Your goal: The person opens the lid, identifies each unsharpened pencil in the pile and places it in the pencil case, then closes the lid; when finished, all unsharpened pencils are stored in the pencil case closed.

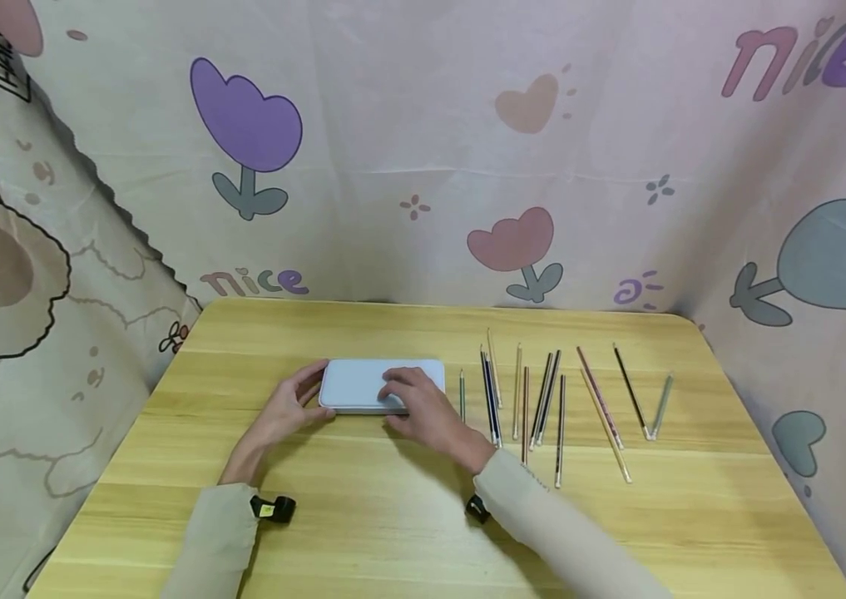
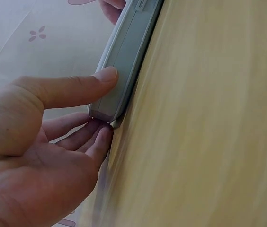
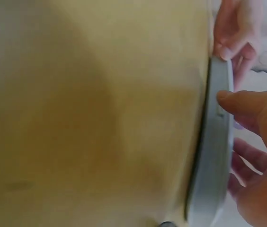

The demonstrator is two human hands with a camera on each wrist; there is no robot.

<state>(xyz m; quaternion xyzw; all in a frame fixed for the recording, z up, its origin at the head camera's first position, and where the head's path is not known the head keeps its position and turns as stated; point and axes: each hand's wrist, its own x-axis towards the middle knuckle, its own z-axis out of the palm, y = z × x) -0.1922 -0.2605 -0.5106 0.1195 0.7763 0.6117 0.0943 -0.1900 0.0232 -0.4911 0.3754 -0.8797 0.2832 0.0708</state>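
Grips pale-blue, rounded-rectangular, hard-looking case (image 1: 363, 386) by left end with left hand (image 1: 282, 407), pinches front and top with right hand (image 1: 425, 407); probably opening it, next calls for upward lid (image 1: 353, 381) pull.

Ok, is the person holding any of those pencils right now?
No, the left hand and right hand are on the pale case, while the pencils lie on the table.

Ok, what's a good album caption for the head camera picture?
Left hand and right hand touch a pale box beside scattered pencils on the table.
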